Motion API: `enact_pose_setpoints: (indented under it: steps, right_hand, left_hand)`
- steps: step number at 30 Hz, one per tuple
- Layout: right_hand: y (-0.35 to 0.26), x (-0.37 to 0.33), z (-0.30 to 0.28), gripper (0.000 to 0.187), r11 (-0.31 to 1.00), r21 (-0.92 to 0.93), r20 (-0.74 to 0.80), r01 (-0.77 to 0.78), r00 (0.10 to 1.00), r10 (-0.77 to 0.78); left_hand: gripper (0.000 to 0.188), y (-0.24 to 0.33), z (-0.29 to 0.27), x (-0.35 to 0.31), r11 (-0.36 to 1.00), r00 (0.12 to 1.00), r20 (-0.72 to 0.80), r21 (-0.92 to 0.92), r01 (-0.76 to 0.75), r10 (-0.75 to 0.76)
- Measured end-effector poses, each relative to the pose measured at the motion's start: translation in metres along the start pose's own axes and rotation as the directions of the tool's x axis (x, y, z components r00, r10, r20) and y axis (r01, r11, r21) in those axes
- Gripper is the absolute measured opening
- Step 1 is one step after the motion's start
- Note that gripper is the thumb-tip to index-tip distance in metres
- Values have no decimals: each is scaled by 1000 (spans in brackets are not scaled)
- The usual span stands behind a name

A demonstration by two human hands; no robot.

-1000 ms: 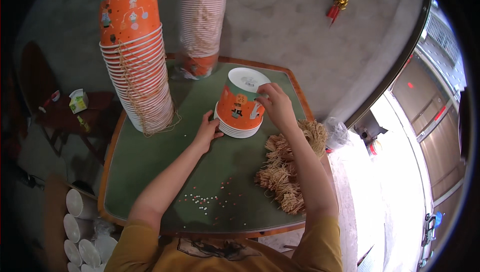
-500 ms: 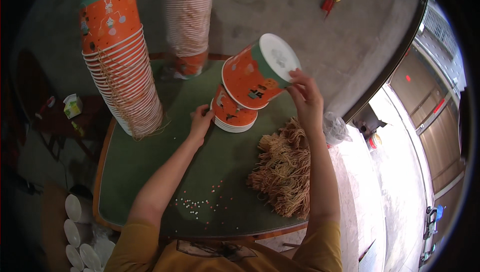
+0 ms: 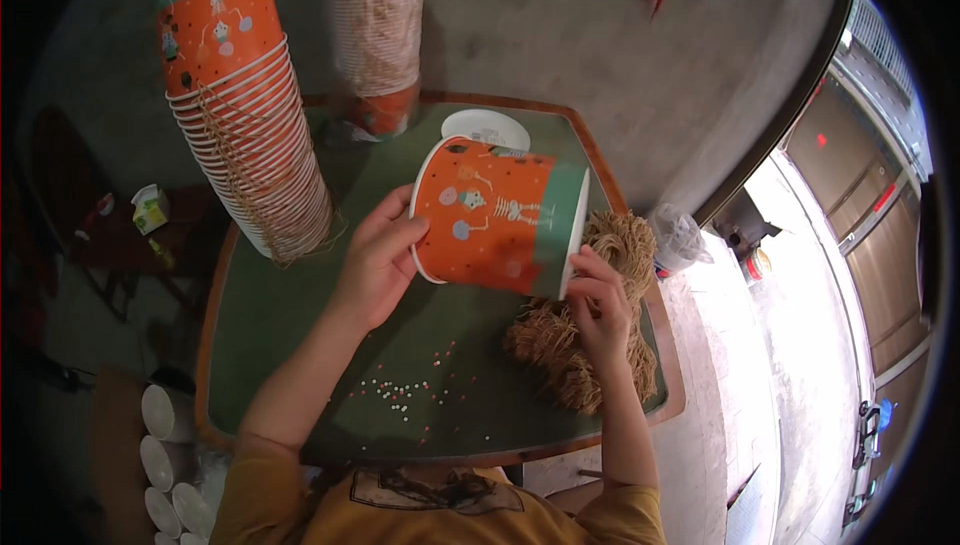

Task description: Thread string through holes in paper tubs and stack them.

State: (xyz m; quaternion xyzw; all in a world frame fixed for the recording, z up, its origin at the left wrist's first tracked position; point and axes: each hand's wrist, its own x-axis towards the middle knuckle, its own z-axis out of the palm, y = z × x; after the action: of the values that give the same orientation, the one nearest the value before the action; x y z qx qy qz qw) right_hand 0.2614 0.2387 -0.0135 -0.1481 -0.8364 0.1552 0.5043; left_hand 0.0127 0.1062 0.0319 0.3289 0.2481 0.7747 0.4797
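- Orange paper cup (image 3: pixel 497 230) with green band, lying sideways at frame centre above the green tabletop (image 3: pixel 290 345).
- Left hand (image 3: pixel 375 263) cupped on its rim end; right hand (image 3: pixel 598 295) pinching its base edge.
- Tall orange cup stack (image 3: pixel 245 105) upper left; small green-and-white carton (image 3: pixel 151 208) at left edge.
- Tan string bundle (image 3: pixel 580 345) lower right.

A paper cup (image 3: pixel 497 230) lies on its side above the middle of the worktop (image 3: pixel 290 345), between the left hand (image 3: pixel 375 267) at its rim end and the right hand (image 3: pixel 603 297) at its base. Behind it sits a short stack of cups (image 3: pixel 486 131). A tall cup stack (image 3: pixel 245 125) stands at the far left, another stack (image 3: pixel 376 40) behind centre. A bundle of strings (image 3: pixel 590 345) lies to the right, and small round bits (image 3: pixel 405 395) lie near the front.
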Motion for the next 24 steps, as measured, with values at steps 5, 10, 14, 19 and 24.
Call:
enact_pose_setpoints:
  steps: [5,10,14,19,24]
  right_hand:
    - [-10,-16,6,20,985,6,140,-170,976,167]
    - [-9,-19,7,15,948,-13,133,-317,939,316]
    - [-8,-20,12,17,943,19,155,-333,932,326]
    - [-37,-13,32,43,754,212,388,-621,762,518]
    - [-53,-13,67,67,841,343,329,-418,892,309]
  left_hand:
    - [32,11,-21,-21,947,998,-55,318,38,-22]
    - [26,23,-42,-32,812,998,-11,582,-40,57]
    - [23,32,-52,-38,752,999,15,658,-33,30]
    - [24,38,-59,-45,691,998,52,723,-6,-46]
    - [24,44,-39,-50,740,993,85,672,6,-86]
